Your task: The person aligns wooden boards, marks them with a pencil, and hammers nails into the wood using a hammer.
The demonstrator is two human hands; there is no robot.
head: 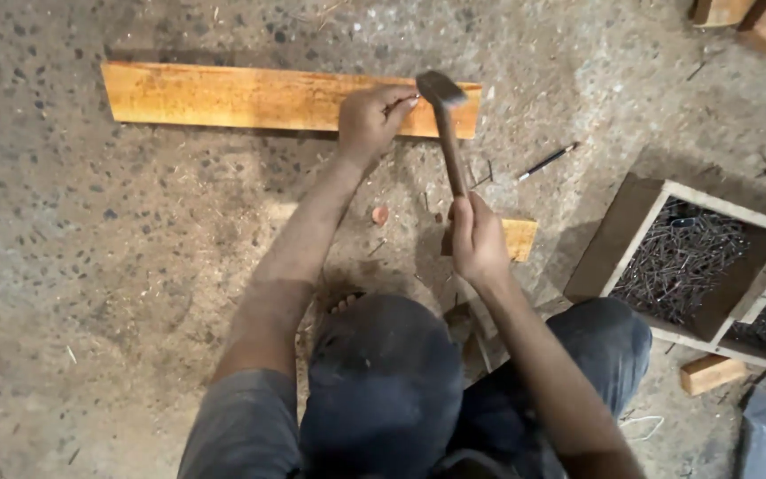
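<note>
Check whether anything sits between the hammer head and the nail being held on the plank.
Nothing visible does. The hammer in the right hand has its head beside the nail, pinched by the left hand on the plank.

The person wears a grey short-sleeved shirt, its sleeve (246, 426) ending above the elbow, and dark blue-grey trousers (383, 381) dusted pale at the knees. Both forearms are bare, and bare toes (345, 303) show.

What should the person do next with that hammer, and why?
Probably a light tap: the left hand pinches what looks like a nail upright on the long orange wooden plank, and the wooden-handled hammer in the right hand hovers beside it, so fingers are close.
</note>
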